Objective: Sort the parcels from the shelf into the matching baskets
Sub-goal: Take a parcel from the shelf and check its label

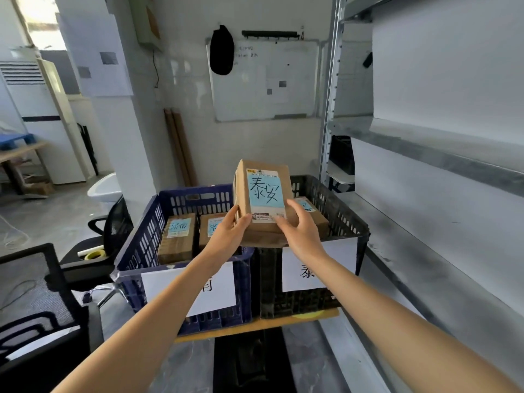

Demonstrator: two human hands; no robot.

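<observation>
Both the left hand (pixel 226 236) and right hand (pixel 301 236) clasped the near end of the blue-labelled brown cardboard parcel (pixel 263 194); its long axis pointed away, over the left edge of the black plastic basket (pixel 350 219).

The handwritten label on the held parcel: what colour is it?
Light blue, with black characters: the label on the parcel, clearest in head view.

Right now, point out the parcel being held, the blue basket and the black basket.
held parcel (pixel 266 194): head view, on its blue label.
blue basket (pixel 143 236): head view, on its left wall.
black basket (pixel 344 219): head view, on its right wall.
</observation>
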